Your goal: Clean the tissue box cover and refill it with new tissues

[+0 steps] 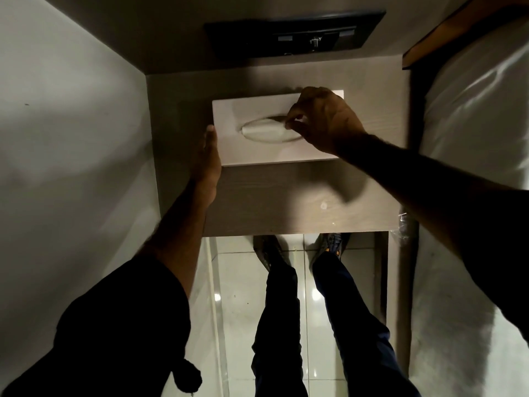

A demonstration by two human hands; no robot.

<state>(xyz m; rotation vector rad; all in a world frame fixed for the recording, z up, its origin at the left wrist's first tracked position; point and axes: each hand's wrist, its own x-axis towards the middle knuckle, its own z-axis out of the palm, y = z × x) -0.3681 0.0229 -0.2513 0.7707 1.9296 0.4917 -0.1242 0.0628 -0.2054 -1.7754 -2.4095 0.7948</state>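
Tissue box cover [257, 116]: pale, rectangular, lying flat toward the back of a small wooden table [286, 196], its oval slot facing up. White tissues [266, 133] show in the slot. Left hand [210, 156]: fingers together and flat, pressed against the cover's left end as a brace. Right hand [320, 118]: fingertips pinched together at the slot's right end, apparently on tissue. Step in hand, by my judgement: drawing the first sheet up. Best done with a light, straight pull while the brace holds. Room: wall [71, 138] close on the left, bedding [472, 124] close on the right, dark panel [294, 35] behind; the table's front half is free.
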